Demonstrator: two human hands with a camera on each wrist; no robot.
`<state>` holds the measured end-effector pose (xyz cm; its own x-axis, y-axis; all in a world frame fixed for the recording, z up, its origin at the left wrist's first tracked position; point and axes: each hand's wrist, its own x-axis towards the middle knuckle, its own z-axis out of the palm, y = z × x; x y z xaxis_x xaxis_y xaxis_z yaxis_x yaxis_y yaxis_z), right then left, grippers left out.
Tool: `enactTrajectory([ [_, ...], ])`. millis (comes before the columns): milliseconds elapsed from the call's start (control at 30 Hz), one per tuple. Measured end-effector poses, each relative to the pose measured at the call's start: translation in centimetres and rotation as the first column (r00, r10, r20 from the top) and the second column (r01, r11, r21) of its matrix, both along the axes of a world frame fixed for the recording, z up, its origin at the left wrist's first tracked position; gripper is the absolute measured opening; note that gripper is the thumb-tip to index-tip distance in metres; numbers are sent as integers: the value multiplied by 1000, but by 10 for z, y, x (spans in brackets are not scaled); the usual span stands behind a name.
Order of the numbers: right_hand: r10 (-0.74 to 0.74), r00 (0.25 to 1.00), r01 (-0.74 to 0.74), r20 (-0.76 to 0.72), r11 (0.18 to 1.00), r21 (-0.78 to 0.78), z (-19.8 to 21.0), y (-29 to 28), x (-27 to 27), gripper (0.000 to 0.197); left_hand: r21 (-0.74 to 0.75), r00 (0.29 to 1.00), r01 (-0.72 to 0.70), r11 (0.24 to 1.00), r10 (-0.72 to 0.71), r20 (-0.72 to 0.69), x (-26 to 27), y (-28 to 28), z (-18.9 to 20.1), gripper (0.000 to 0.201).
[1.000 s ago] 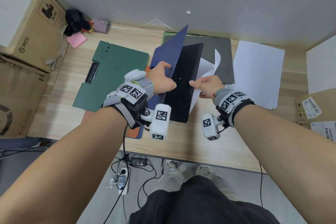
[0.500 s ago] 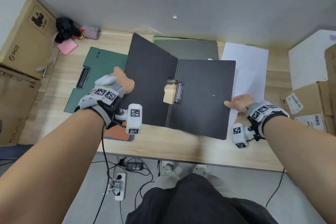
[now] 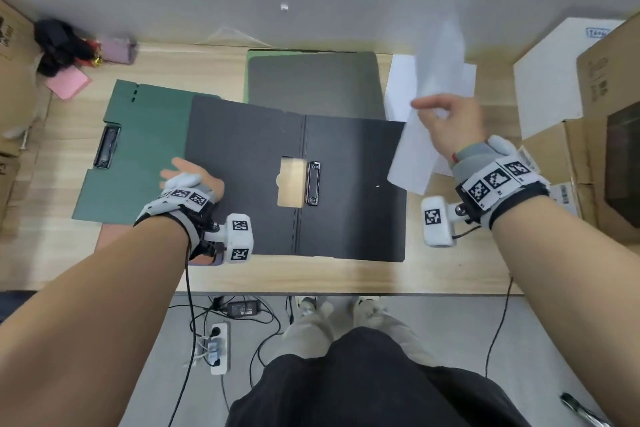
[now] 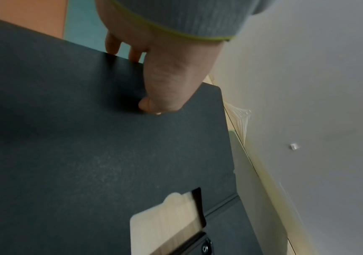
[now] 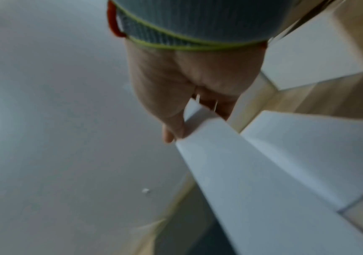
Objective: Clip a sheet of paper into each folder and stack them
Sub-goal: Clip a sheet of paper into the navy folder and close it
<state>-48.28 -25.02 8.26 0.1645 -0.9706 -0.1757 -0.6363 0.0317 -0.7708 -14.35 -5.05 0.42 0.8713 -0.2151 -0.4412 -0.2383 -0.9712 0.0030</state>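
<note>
A black folder (image 3: 353, 191) lies wide open on the wooden table, its metal clip (image 3: 313, 184) beside the spine and a cut-out window (image 3: 291, 182) in the left cover (image 4: 89, 146). My left hand (image 3: 183, 172) pinches that cover's left edge, thumb (image 4: 154, 103) on top and fingers under the edge. My right hand (image 3: 440, 114) is raised to the right of the folder and pinches a white sheet of paper (image 3: 415, 156), which hangs tilted and blurred (image 5: 252, 172). Under it lies the stack of white paper (image 3: 400, 87).
An open green folder (image 3: 145, 142) with a clip (image 3: 107, 146) lies left, partly under the black one. A closed dark folder (image 3: 311, 83) lies behind. Cardboard boxes (image 3: 609, 87) stand right, a pink pad (image 3: 67, 85) and dark clutter (image 3: 55, 45) back left. The wall is close behind.
The black folder has gone from half open to flat. My right hand left its right edge and lifted a sheet from the paper stack. My left hand stayed on the left cover.
</note>
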Motion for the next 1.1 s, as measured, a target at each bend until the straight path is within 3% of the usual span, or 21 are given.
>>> enactTrajectory([
  [67,64,988,-68,138,997,27,14,-2,16,19,-35,997,-50,998,52,61,-12,-9,5,61],
  [200,180,920,-242,347,960,143,26,4,35,17,14,993,104,995,-104,60,-29,-20,9,61],
  [267,228,928,-295,295,933,205,16,8,30,15,20,971,238,971,-238,-17,-34,-27,4,57],
  [333,283,947,-313,149,919,241,-1,14,17,17,-53,926,340,939,-345,-155,-42,-33,-5,40],
  [433,282,960,-263,-3,899,349,-39,23,-9,52,-118,872,367,923,-386,-302,-63,-40,-14,24],
  [533,208,976,-153,-68,868,473,-71,33,-29,91,-142,843,339,930,-367,-394,-85,-47,-19,36],
  [633,74,994,-23,-75,850,526,-96,40,-43,111,-147,834,386,911,-412,-366,-101,-56,-37,58],
  [700,-26,997,60,-70,841,538,-108,42,-51,106,-130,832,404,905,-423,-358,-112,-60,-46,66],
  [867,-26,994,87,-109,792,605,-115,45,-53,26,-86,824,459,884,-460,-329,-128,-72,-58,57],
  [1100,-20,991,107,-135,734,671,-129,39,-49,51,-64,831,490,870,-488,-269,-139,-76,-62,42],
])
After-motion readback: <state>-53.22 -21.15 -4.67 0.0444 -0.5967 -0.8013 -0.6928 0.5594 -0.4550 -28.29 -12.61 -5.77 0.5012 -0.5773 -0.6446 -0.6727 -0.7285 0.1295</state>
